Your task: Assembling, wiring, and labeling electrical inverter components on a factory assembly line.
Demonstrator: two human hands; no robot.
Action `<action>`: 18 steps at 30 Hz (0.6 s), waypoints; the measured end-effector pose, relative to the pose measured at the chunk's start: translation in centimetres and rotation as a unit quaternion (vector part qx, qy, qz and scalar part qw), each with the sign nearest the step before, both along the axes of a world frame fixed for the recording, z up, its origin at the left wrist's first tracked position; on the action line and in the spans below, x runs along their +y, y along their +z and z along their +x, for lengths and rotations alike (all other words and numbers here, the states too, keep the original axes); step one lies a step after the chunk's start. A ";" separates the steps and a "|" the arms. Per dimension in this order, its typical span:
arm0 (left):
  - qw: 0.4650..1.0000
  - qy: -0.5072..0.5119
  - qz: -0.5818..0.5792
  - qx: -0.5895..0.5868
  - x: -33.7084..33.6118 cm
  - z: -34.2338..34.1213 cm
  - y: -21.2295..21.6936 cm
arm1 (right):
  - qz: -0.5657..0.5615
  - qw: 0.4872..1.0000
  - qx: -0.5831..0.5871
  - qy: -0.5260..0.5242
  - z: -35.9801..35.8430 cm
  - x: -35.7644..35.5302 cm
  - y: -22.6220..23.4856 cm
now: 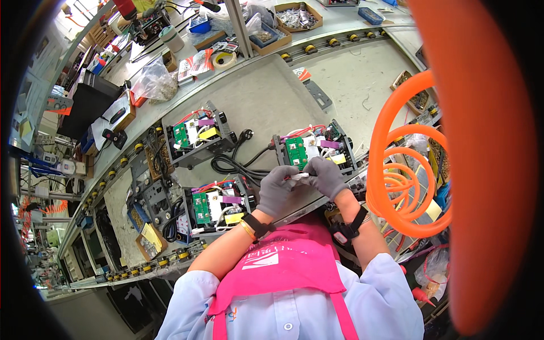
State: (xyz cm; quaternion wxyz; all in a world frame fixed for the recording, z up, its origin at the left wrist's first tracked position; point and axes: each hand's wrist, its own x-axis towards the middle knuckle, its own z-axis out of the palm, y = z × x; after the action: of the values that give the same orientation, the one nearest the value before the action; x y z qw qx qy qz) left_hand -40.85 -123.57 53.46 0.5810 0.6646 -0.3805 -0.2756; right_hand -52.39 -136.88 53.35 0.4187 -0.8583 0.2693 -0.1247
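Head view: nearest to you hang your pink apron and pale blue sleeves, and your two forearms rise from them and converge over the near edge of the grey surface. Your left hand, in a grey glove with a black band and a gold bangle at the wrist, is curled with its fingertips pinched on one end of a small white part. Your right hand, gloved the same and wearing a black wrist strap, closes on the other end from the opposite side, so the part lies between the two hands, gripped by both, just in front of the open unit with the green circuit board. Both wrists are bent inward, knuckles up, fingers folded tight around the piece. Left of your left hand sits a second open unit with a green board, purple and yellow labels, and black cable coiled between the units. To your right an orange coiled air hose hangs close to the camera. Farther out stands a third open unit, then a clear plastic bag, a roll of tape and cardboard trays of small parts along the far edge.
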 end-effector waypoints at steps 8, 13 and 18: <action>0.993 -0.054 0.035 -0.099 -0.3 0.5 -0.2 | -0.034 0.998 0.036 0.032 0.2 -0.2 0.2; 0.996 -0.076 0.048 -0.020 -0.6 0.8 -1.2 | -0.002 0.998 0.057 0.031 0.4 -0.2 0.9; 0.988 -0.148 0.014 0.029 -1.4 2.1 -2.5 | 0.002 0.995 0.094 0.043 0.7 -0.6 0.3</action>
State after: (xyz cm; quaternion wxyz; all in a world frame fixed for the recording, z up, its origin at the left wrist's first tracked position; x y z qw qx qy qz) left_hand -38.80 -125.01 50.93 0.5352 0.6007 -0.4536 -0.3832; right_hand -51.66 -137.46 53.60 0.3982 -0.8760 0.2709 -0.0248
